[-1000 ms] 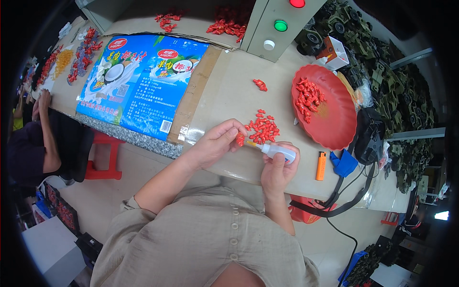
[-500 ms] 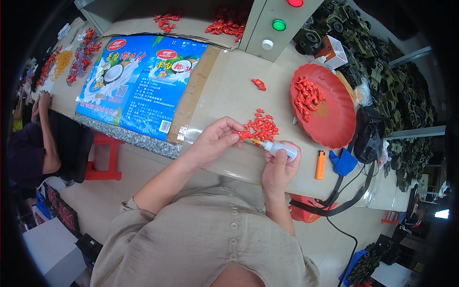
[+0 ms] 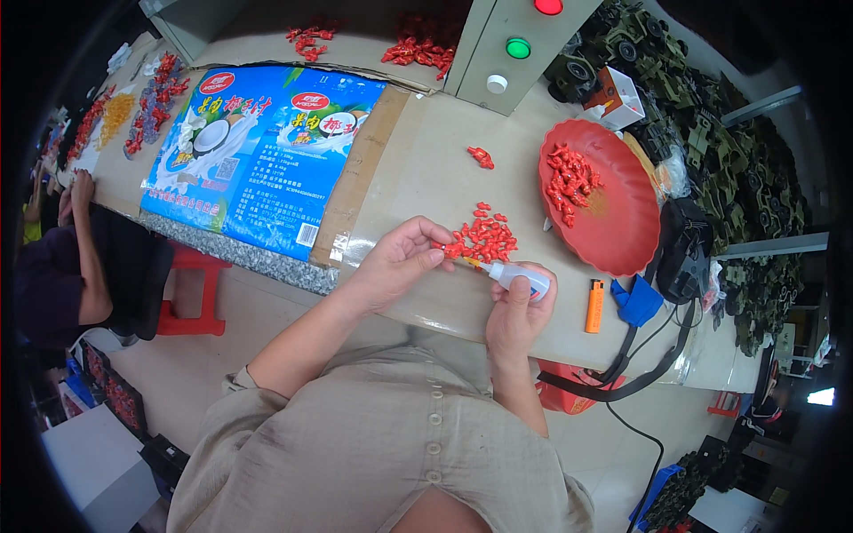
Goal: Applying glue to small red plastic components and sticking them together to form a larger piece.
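Observation:
Between the fingertips of my left hand (image 3: pixel 404 262) is a small red plastic piece (image 3: pixel 451 251). My right hand (image 3: pixel 520 311) is wrapped round a small white glue bottle (image 3: pixel 517 277), tilted so its thin yellowish tip (image 3: pixel 476 263) points at the red piece. Whether the tip touches the piece I cannot tell. Just beyond my fingers lies a pile of small red pieces (image 3: pixel 491 233) on the table. One larger red figure (image 3: pixel 481 157) lies apart, farther back.
On the right stands a red scalloped bowl (image 3: pixel 635 231) holding red figures, with an orange lighter (image 3: pixel 594 306) in front. A blue printed cardboard sheet (image 3: pixel 258 160) covers the left. Behind rises a metal box with buttons (image 3: pixel 506 80). A co-worker's arm (image 3: pixel 86 258) is far left.
The glue bottle in my right hand has shifted very slightly to the left. My left hand stays in place with the red piece.

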`<action>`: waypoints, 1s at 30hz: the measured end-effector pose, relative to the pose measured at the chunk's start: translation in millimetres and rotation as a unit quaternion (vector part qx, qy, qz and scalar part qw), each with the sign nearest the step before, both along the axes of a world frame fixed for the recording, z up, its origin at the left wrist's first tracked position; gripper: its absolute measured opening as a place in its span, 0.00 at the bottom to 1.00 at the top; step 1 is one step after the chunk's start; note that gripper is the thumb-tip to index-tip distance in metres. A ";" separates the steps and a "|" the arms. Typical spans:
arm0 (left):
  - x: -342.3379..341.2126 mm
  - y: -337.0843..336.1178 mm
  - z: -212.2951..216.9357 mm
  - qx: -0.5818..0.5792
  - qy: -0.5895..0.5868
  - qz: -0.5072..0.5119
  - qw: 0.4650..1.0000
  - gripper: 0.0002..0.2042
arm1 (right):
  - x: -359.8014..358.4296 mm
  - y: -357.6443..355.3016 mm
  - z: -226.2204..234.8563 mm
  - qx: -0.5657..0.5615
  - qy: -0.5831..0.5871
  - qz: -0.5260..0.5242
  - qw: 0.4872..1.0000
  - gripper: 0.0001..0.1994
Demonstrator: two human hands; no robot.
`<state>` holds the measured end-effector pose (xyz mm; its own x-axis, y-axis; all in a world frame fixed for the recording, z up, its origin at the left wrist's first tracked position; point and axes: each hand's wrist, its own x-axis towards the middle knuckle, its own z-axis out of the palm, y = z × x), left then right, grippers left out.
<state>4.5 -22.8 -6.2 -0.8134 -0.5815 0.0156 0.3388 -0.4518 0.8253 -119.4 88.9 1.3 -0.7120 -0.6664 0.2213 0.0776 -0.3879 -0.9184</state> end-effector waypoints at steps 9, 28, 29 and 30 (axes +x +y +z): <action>-0.8 -0.6 1.4 0.008 -0.015 -0.006 1.000 0.06 | -10.2 0.5 3.1 -0.078 -0.154 0.029 0.985 0.12; -3.9 26.5 14.3 0.215 -0.047 -0.064 0.973 0.13 | -57.5 15.0 18.9 0.334 0.206 0.007 0.920 0.09; -3.5 26.5 14.7 0.204 -0.052 -0.068 0.975 0.13 | -53.7 9.7 22.1 0.379 0.238 0.001 0.894 0.08; -3.4 26.2 14.7 0.193 -0.056 -0.073 0.977 0.13 | -49.7 2.8 25.8 0.384 0.171 -0.011 0.907 0.07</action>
